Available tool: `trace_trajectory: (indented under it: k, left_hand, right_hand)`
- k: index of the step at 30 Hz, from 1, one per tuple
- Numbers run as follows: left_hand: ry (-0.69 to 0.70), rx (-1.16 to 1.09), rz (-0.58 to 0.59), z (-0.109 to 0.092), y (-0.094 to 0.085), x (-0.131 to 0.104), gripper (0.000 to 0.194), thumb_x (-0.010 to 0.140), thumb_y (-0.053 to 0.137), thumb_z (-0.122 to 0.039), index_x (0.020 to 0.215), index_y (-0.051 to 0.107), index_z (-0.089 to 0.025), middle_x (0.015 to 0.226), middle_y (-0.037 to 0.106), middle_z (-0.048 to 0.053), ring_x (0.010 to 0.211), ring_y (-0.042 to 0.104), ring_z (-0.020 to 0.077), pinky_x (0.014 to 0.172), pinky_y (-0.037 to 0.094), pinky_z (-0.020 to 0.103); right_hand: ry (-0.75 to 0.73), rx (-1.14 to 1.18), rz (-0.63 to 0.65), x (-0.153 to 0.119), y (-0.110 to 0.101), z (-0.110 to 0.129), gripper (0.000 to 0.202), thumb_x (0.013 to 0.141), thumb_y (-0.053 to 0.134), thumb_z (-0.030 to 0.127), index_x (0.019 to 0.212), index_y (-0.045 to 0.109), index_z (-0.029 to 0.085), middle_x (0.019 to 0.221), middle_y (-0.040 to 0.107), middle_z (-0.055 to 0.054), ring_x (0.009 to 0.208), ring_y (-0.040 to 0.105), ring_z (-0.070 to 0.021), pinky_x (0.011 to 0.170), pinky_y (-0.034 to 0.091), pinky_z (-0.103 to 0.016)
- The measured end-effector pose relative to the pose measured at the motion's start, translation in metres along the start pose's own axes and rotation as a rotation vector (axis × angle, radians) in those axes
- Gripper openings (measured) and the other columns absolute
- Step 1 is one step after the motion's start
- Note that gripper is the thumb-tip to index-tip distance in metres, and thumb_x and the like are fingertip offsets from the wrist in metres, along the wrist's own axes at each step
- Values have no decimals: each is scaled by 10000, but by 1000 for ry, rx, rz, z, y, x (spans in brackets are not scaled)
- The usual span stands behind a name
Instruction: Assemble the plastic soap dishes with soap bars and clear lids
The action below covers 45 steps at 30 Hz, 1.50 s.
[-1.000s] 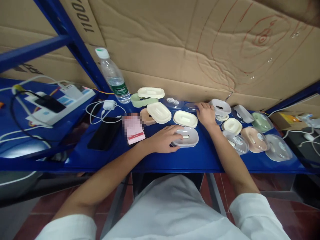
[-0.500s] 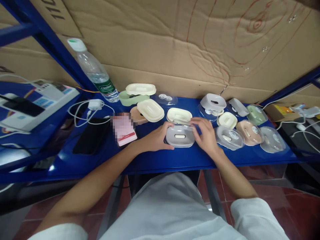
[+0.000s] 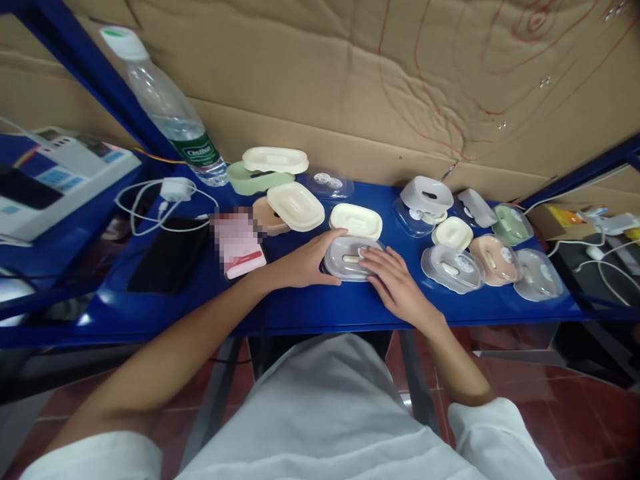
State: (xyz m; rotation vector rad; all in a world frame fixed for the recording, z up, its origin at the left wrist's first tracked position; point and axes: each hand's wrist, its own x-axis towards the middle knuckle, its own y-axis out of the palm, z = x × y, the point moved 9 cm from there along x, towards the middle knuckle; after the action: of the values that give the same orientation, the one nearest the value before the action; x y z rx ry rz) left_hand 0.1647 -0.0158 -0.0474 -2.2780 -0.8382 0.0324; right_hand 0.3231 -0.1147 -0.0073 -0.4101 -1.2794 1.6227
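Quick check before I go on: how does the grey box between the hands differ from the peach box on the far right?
Colour: the grey box is grey; the peach box is peach.
Contact: the left hand and right hand touch the grey box; neither touches the peach box.
Pose: in the picture, the grey box lies lengthwise across, while the peach box slants.
Shared: each has a clear cover and a pale bar on top.

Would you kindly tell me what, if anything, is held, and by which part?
The left hand holds the grey box at its left end; the right hand rests on the right side of its clear lid.
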Motion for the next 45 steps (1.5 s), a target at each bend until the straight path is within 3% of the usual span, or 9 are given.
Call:
trace_trajectory:
  k: [7,12,17,26,29,33,35,38,45]
  left_hand:
    - [31,23,-50,-2,-3,0,1043,764,962,-411,1591,345,-257,1601,475,207,1499,519,399,1228,461,619]
    - [-84,63,-80,3,-6,-1,1059,692,998,-469,1535,392,-263,1581,512,179,1456,534,435,1209,444,655]
    - [-66,82,-47,-2,-5,0,1101,751,963,-503,1617,329,-258,1685,433,199,1552,449,450,1263,378,648]
    - [-5,109,-33,-7,-5,1,1046,816,916,-506,1657,353,-242,1652,487,209,1544,466,441,1269,369,641]
    - [17,94,-50,-9,-6,0,1039,826,907,-501,1668,351,-252,1652,494,200,1534,482,427,1260,397,626]
    - [49,79,-20,-13,-3,-1,1029,854,887,-483,1691,330,-262,1698,453,192,1563,455,414,1276,399,616]
    - [63,104,-18,-16,-3,-1,1004,876,866,-455,1701,323,-272,1723,425,184,1589,422,415,1294,377,629]
    - [78,134,-27,-19,-5,-2,981,903,836,-423,1715,303,-289,1736,415,169,1603,401,413,1306,362,639]
    - [92,107,-20,-24,-4,-2,1036,866,876,-411,1721,307,-278,1722,429,178,1594,406,418,1307,364,647]
  right_hand:
    - [-75,11,50,0,7,8,583,1127,409,152,1669,446,362,1698,517,-44,1644,392,-236,1397,180,-673]
    - [-128,-36,68,4,5,14,589,1108,393,85,1642,489,315,1693,530,-57,1643,399,-234,1394,175,-666]
    - [-102,-129,-8,3,2,5,482,1123,490,172,1580,586,289,1705,513,-92,1647,392,-268,1376,292,-601]
    - [-49,-171,-50,-3,15,-2,456,1136,533,320,1589,580,334,1725,485,-73,1665,348,-299,1350,312,-619]
    - [2,-191,-74,-7,18,-7,613,1086,649,423,1670,471,366,1810,321,-98,1700,240,-365,1330,305,-670]
    - [57,-116,-121,-11,15,-17,921,1037,728,443,1776,178,424,1870,61,-87,1719,120,-408,1325,302,-699]
    - [73,-41,-113,-11,15,-21,957,1040,723,439,1783,120,428,1867,70,-89,1713,178,-384,1331,343,-650]
    - [80,16,-113,-11,14,-23,915,1043,721,425,1776,173,434,1850,150,-84,1698,253,-351,1344,357,-599]
    - [52,39,-114,-14,12,-27,934,1007,771,449,1766,227,429,1845,160,-79,1691,269,-361,1342,364,-616]
